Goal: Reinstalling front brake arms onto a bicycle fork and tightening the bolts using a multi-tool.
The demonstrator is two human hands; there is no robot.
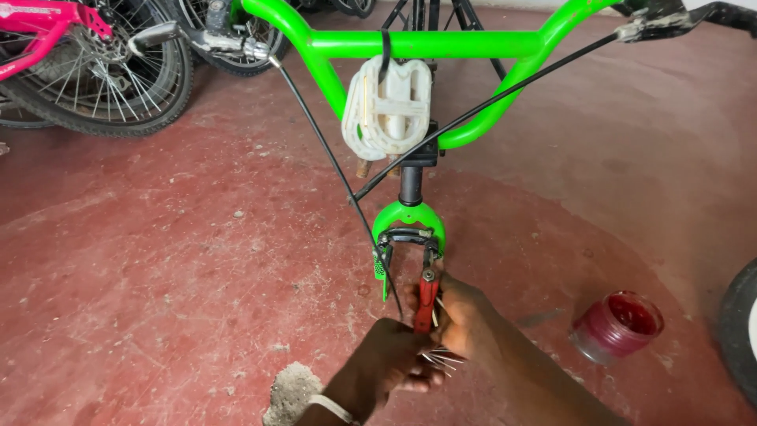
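Observation:
A bright green bicycle handlebar [426,43] and fork crown [408,217] stand in front of me, with a black brake caliper [406,237] below the crown. My right hand [465,315] grips a red-handled tool [426,304] whose tip meets the caliper's right arm. My left hand [386,359] is closed just below it around the thin black brake cable [331,158] and some metal strands. A white plastic piece [388,106] hangs from the handlebar's crossbar.
A small jar with red contents [617,326] sits on the red concrete floor [158,276] at right. A pink bicycle [47,31] and spoked wheel [110,71] stand at the upper left. A black tyre [741,331] edges in at right.

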